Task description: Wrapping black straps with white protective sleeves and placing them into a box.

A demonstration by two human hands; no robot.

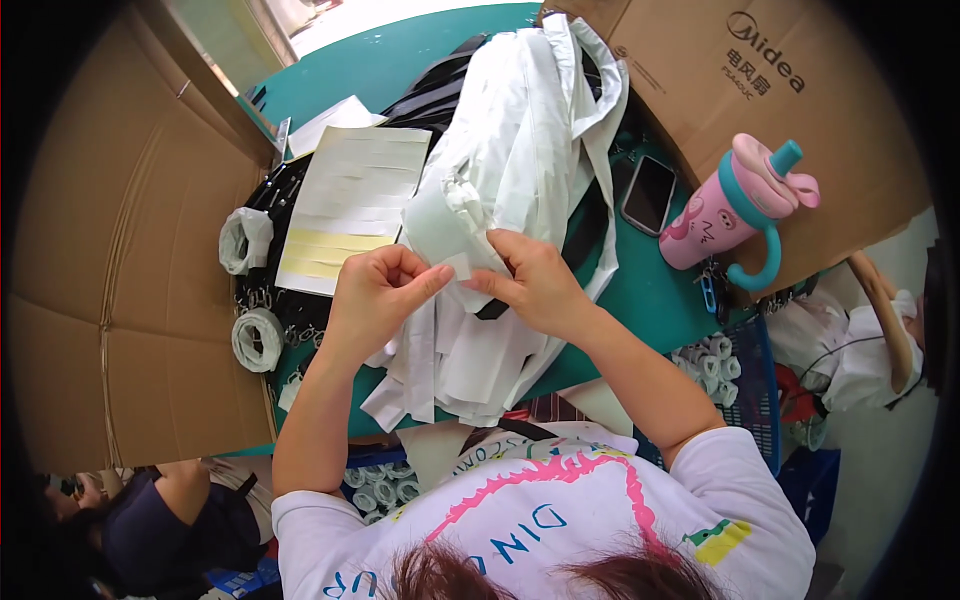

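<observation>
The left hand pinches a small white slip, seemingly light, bendy, best held by its edges, just beside the right hand, whose grip is unclear

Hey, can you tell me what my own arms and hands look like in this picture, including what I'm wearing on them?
Your left hand and right hand are ungloved, and your forearms are bare, with no watch or bracelet visible. Short white sleeves cover the upper arms, part of a white T-shirt with pink, blue, green and yellow markings.
</observation>
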